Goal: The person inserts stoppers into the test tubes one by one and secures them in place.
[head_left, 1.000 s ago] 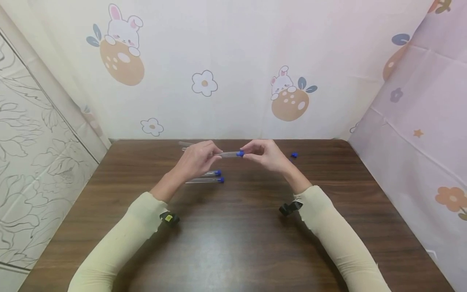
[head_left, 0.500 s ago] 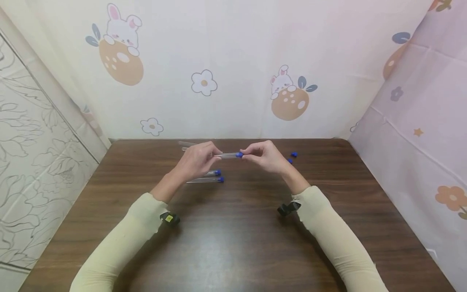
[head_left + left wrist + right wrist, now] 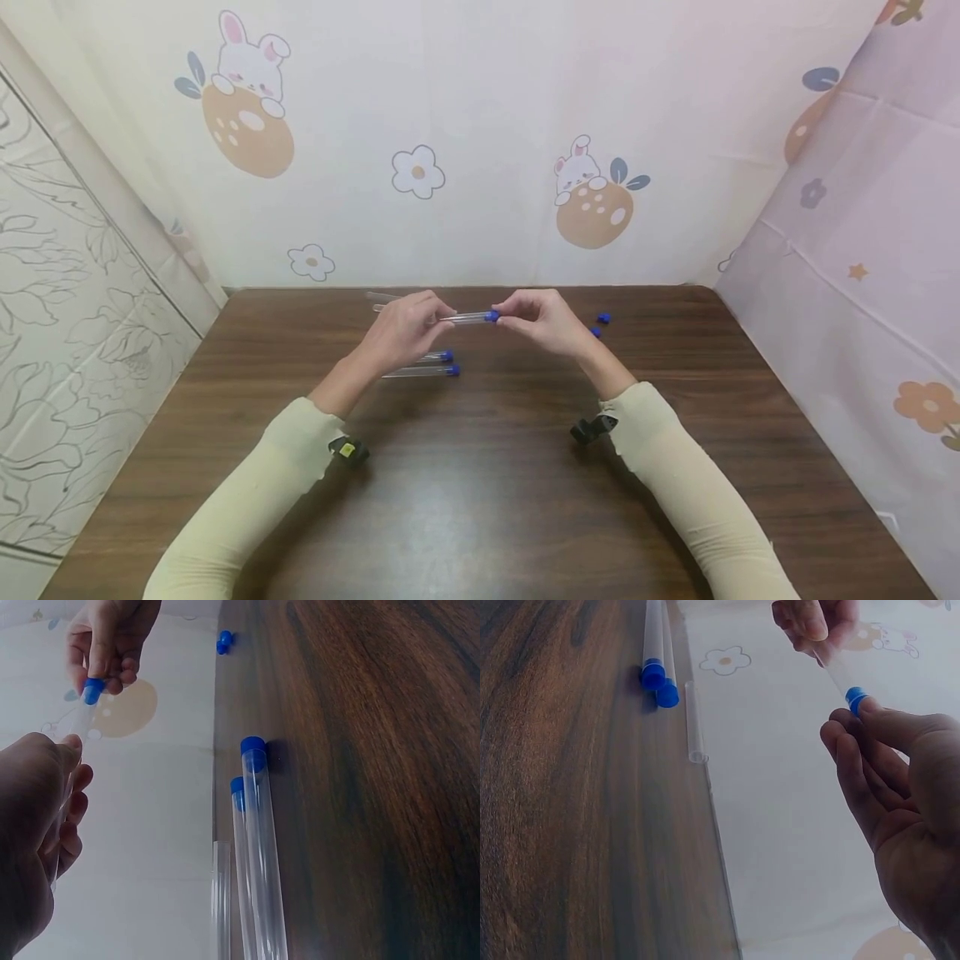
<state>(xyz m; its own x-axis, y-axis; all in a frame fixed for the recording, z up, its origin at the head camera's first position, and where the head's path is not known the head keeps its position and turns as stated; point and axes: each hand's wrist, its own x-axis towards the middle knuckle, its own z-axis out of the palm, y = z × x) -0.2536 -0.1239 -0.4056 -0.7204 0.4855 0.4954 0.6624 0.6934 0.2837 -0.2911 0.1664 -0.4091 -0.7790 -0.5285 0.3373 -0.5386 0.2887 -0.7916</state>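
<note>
A clear test tube [image 3: 468, 317] is held nearly level above the far part of the table. My left hand [image 3: 408, 327] grips its body, thumb and fingers around it; the tube's left end is hidden in the head view. At the other end, my right hand [image 3: 542, 319] pinches the blue cap [image 3: 856, 698] between thumb and fingers, and the cap sits in the tube's mouth. Two capped test tubes [image 3: 259, 847] lie side by side on the table below my left hand. Behind them an uncapped tube [image 3: 695, 724] shows its open mouth.
Two loose blue caps [image 3: 604, 318] lie on the brown wooden table [image 3: 480, 467] right of my right hand. Ends of clear tubes [image 3: 380, 307] show behind my left hand. A patterned curtain [image 3: 480, 100] hangs along the table's back edge.
Both hands stay nearly still on the tube and its cap. My right hand has shifted very slightly, and a second loose cap now shows beside its wrist.
</note>
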